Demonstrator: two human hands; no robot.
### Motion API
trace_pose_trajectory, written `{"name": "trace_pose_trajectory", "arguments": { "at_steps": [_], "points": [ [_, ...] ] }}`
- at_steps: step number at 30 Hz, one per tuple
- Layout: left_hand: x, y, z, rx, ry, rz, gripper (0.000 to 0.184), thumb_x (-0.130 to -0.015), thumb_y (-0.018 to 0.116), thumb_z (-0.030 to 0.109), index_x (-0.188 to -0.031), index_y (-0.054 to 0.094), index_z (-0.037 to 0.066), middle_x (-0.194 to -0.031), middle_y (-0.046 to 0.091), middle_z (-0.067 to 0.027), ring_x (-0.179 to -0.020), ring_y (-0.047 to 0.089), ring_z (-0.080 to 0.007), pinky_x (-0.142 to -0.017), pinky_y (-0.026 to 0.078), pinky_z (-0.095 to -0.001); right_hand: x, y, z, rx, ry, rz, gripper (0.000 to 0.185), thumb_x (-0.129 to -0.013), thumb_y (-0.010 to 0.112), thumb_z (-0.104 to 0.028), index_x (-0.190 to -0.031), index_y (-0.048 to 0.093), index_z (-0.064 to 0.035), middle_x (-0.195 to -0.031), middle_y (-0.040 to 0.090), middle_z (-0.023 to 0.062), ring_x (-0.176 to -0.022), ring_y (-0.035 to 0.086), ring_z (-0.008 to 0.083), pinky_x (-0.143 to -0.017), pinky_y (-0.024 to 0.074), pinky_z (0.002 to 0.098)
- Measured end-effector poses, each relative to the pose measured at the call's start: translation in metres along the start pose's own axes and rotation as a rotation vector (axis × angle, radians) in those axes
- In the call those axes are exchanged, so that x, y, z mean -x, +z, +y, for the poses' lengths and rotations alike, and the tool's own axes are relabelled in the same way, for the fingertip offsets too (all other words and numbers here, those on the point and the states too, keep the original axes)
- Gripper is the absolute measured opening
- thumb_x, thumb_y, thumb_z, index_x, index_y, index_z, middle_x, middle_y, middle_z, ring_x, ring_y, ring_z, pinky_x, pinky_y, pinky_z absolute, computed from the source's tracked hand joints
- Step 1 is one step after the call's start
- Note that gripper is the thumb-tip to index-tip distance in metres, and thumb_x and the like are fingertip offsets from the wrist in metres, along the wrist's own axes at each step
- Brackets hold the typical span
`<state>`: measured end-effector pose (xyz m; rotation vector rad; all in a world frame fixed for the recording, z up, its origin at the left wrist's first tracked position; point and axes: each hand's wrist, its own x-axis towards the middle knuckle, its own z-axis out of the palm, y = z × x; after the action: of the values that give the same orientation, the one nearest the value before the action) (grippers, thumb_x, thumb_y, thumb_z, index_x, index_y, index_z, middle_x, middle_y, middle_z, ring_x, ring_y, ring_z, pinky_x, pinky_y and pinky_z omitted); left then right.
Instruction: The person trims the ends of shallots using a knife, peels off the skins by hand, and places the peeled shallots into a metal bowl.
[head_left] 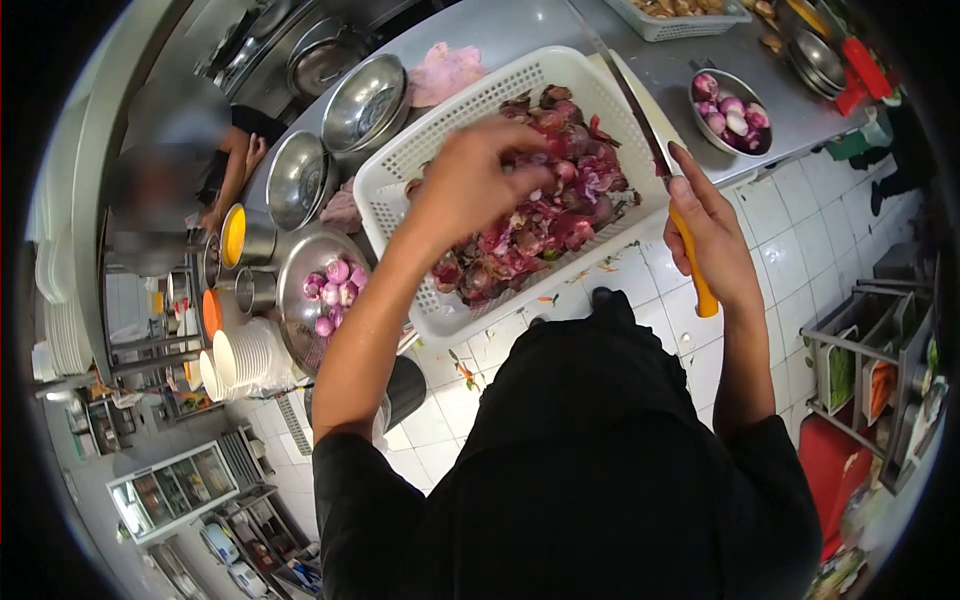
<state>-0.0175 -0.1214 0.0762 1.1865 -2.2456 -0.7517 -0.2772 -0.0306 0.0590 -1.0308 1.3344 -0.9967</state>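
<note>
My left hand (495,170) is over a white plastic basket (378,205), its fingers among red onions and loose onion skins (575,215). Motion smears those fingers, so whether they hold anything is unclear. In my right hand (712,225) is a knife (706,295) with a yellow handle, its long blade pointing up and away along the basket's right side. Behind the blade, part of a pale cutting board (640,90) shows. Peeled red onions (733,112) fill a metal bowl (755,88) right of the basket. More peeled onions (338,290) lie in a metal colander (300,262) on the left.
Metal bowls (365,100) and a pink cloth (445,72) sit on the steel counter (500,30). Another basket (690,25) stands at the far edge. White bowls (245,355) are stacked at left. A co-worker's arm (235,165) is across the counter. Scraps litter the tiled floor (450,420).
</note>
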Motion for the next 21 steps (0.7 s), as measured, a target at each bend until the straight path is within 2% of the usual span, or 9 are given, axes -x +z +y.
{"name": "trace_pose_trajectory", "arguments": {
  "at_steps": [2,5,8,9,12,15,18,19,21],
  "points": [
    [0.001,0.018,0.026,-0.174,0.235,-0.118,0.028,-0.077,0.073,0.009,-0.105,0.07,0.004,-0.099,0.065,-0.0137,-0.096,0.064,-0.0273,-0.087,0.051,-0.0356,0.001,-0.003,0.001,-0.003,0.001,0.026,0.069,-0.099,0.051,-0.048,-0.152,0.032,-0.0063,-0.058,0.042,-0.0012,-0.045,0.038,0.0062,-0.043,0.0325,0.0232],
    [-0.011,0.06,0.026,-0.288,0.314,-0.151,0.028,-0.075,0.07,0.007,-0.103,0.071,0.004,-0.102,0.064,-0.0139,-0.106,0.059,-0.0339,-0.093,0.048,-0.0406,0.003,-0.013,0.002,0.001,0.007,0.057,0.067,-0.101,0.048,-0.047,-0.152,0.033,-0.0061,-0.057,0.042,-0.0007,-0.045,0.038,0.0063,-0.042,0.0318,0.0226],
    [-0.049,0.077,-0.01,-0.378,0.339,-0.123,0.032,-0.073,0.068,0.006,-0.104,0.07,0.005,-0.105,0.063,-0.0149,-0.108,0.059,-0.033,-0.094,0.048,-0.043,0.003,-0.019,0.002,-0.007,0.023,0.066,0.068,-0.1,0.049,-0.048,-0.151,0.034,-0.0068,-0.058,0.042,-0.0007,-0.045,0.038,0.0066,-0.042,0.0321,0.0228],
    [-0.059,0.076,-0.011,-0.434,0.254,-0.175,0.032,-0.073,0.067,0.007,-0.105,0.07,0.005,-0.107,0.064,-0.0149,-0.11,0.059,-0.0322,-0.096,0.047,-0.0425,0.002,-0.02,0.001,-0.004,0.025,0.067,0.068,-0.1,0.049,-0.048,-0.151,0.034,-0.007,-0.058,0.042,-0.0007,-0.045,0.038,0.0066,-0.043,0.0322,0.0229],
    [-0.087,0.085,-0.031,-0.55,0.181,-0.22,0.039,-0.07,0.068,0.007,-0.109,0.07,0.006,-0.106,0.065,-0.0153,-0.11,0.059,-0.0332,-0.095,0.048,-0.0419,-0.002,-0.026,0.004,-0.007,0.005,0.06,0.068,-0.099,0.05,-0.048,-0.151,0.035,-0.0072,-0.058,0.042,-0.0007,-0.045,0.038,0.0066,-0.043,0.0324,0.023],
    [-0.111,0.079,-0.027,-0.666,0.055,-0.53,0.051,-0.065,0.072,0.009,-0.116,0.069,0.007,-0.111,0.064,-0.0151,-0.112,0.058,-0.0344,-0.096,0.048,-0.0397,-0.005,-0.031,0.008,-0.037,-0.015,0.061,0.069,-0.099,0.052,-0.047,-0.151,0.034,-0.0055,-0.054,0.042,-0.0015,-0.043,0.037,0.0066,-0.043,0.0319,0.0237],
    [-0.123,0.076,-0.022,-0.665,-0.025,-0.752,0.055,-0.06,0.077,0.016,-0.114,0.07,0.006,-0.11,0.069,-0.0218,-0.118,0.056,-0.0396,-0.101,0.047,-0.0377,-0.005,-0.033,0.01,-0.057,-0.007,0.058,0.07,-0.098,0.053,-0.047,-0.151,0.033,-0.0051,-0.052,0.042,-0.0019,-0.042,0.037,0.0066,-0.043,0.0316,0.0241],
    [-0.123,0.075,-0.025,-0.621,0.004,-0.7,0.064,-0.056,0.081,0.017,-0.117,0.068,0.005,-0.111,0.068,-0.0209,-0.118,0.056,-0.0375,-0.101,0.047,-0.0381,-0.005,-0.033,0.011,-0.061,-0.004,0.057,0.07,-0.098,0.053,-0.047,-0.151,0.033,-0.0053,-0.052,0.042,-0.002,-0.042,0.037,0.0066,-0.043,0.0315,0.0241],
    [-0.119,0.075,-0.034,-0.552,-0.002,-0.614,0.066,-0.056,0.081,0.017,-0.119,0.066,0.003,-0.114,0.067,-0.0209,-0.118,0.056,-0.037,-0.1,0.047,-0.0392,-0.005,-0.034,0.012,-0.072,0.011,0.048,0.07,-0.098,0.053,-0.046,-0.151,0.033,-0.0058,-0.052,0.042,-0.0021,-0.042,0.038,0.0065,-0.043,0.0313,0.024]
  ]
}}
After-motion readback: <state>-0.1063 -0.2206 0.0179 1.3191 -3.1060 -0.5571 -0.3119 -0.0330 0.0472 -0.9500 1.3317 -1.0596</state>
